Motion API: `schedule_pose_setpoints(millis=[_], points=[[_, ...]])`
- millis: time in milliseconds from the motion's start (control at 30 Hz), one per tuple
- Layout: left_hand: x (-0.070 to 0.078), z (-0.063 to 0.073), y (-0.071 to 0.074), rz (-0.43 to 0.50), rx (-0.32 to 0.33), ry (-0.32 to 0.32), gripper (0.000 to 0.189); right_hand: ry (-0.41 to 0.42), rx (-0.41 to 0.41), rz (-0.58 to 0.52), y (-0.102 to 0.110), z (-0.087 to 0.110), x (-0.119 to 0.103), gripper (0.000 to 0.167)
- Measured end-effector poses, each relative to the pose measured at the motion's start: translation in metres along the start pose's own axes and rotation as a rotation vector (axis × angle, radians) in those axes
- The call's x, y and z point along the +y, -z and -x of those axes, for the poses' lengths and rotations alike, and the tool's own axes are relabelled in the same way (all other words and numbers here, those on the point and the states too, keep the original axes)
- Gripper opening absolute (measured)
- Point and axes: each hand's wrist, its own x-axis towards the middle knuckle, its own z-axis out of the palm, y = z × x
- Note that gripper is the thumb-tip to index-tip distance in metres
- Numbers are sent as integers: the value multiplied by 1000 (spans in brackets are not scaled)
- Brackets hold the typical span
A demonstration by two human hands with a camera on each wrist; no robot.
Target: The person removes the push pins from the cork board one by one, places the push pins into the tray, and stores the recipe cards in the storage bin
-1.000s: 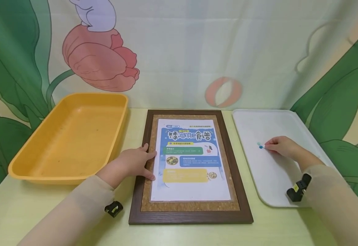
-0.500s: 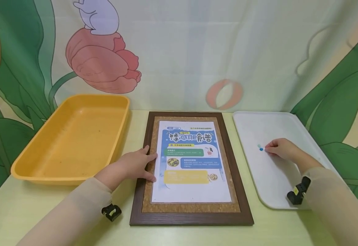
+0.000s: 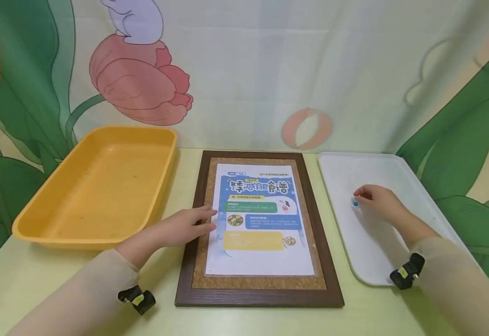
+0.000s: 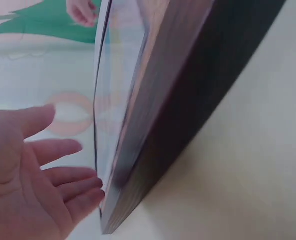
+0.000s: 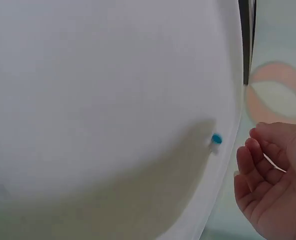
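In the head view, a printed poster in Chinese lies on a cork board with a dark brown frame. My left hand is over the frame's left side, fingers extended toward the poster's edge; whether they touch it I cannot tell. On the white tray, my right hand hovers with loosely bent fingers beside a small blue pushpin. The right wrist view shows the pushpin apart from the fingers, with a pale, clear piece against it, too blurred to identify.
A yellow plastic bin stands left of the board on the light green table. Behind everything hangs a printed curtain. The tray's raised rim runs close to the board's right side.
My left hand has drawn its spread fingers closer together and shifted slightly on the frame's left edge. My right fingertips have moved a little up and left, close over the pushpin.
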Motion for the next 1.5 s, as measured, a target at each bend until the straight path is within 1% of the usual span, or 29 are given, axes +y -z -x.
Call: schedule_pose_setpoints(millis=[67,133,200,233,333,433,533,600,667,767,867,933,967,1033,1133,1200,1267,1333,1367,1433,1500], points=[[-2,4,-2,83,27,-8,51,84,24,25,-4,2,-13,20],[-3,7,-3,185,48,-13,51,168,27,50,-10,7,-28,20],[-4,9,-2,297,54,-9,51,246,10,65,-16,13,-44,22],[-4,10,-2,364,51,2,51,276,-11,70,-18,16,-52,24],[-5,14,1,541,36,45,53,323,-109,100,-28,21,-73,36],[-5,16,2,713,14,86,54,335,-221,126,-36,25,-88,51],[-5,17,0,826,-3,127,54,363,-290,162,-40,30,-95,65],[-4,19,-2,874,-15,153,55,376,-323,186,-41,34,-97,73],[-5,19,-3,907,-22,177,55,386,-337,234,-41,35,-98,80],[-5,17,-3,942,-11,193,55,389,-334,297,-43,35,-99,84],[-5,13,-3,961,39,218,53,386,-331,338,-44,33,-101,86],[-3,10,-5,981,73,226,51,377,-339,353,-44,33,-102,87],[-2,8,-7,986,80,228,49,375,-343,356,-44,33,-102,87],[2,4,-11,982,70,223,46,376,-347,362,-42,34,-101,87],[6,-4,-19,936,26,218,41,379,-342,365,-40,35,-100,86],[7,-6,-22,896,-2,240,41,380,-343,362,-39,35,-100,86],[8,-7,-25,871,-4,273,43,365,-353,356,-40,36,-99,86],[8,-6,-27,860,15,303,43,346,-364,344,-41,36,-99,87],[8,-6,-27,854,36,313,42,337,-369,338,-42,37,-99,87],[8,-4,-27,842,84,316,39,325,-377,326,-43,38,-99,89],[9,-2,-26,829,130,304,38,317,-380,313,-44,39,-98,92]])
